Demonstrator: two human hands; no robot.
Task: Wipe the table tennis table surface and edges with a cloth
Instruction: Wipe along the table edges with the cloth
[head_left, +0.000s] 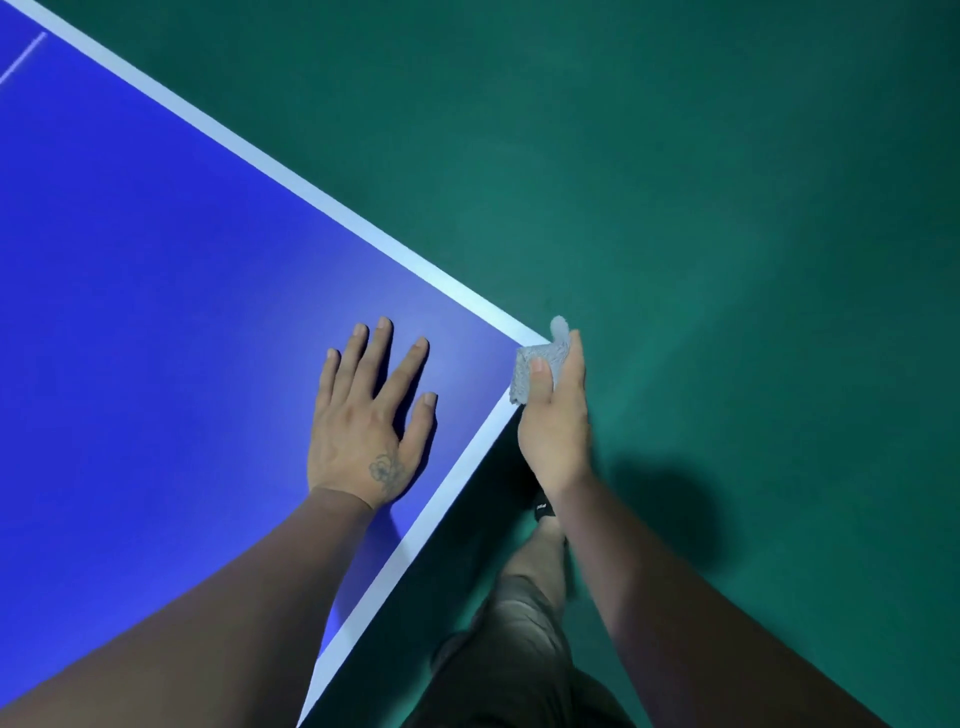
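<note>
One blue desk (156, 270) is filling the view, green floor (727, 182) lying beyond its white-lined corner. The left hand (363, 415) is resting flat just inside that corner, fingers (382, 345) spread and released. The right hand (556, 421) is gripping a grey cloth (527, 369) against the corner's edge.

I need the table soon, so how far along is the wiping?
Done: can't be told; the blue top shows no streaks or dirt either way. In hand: the right hand holds the grey cloth against the table's corner, on the near edge, while the left hand rests flat on the top. Left: unclear; the far side edge lies beyond the cloth.
</note>
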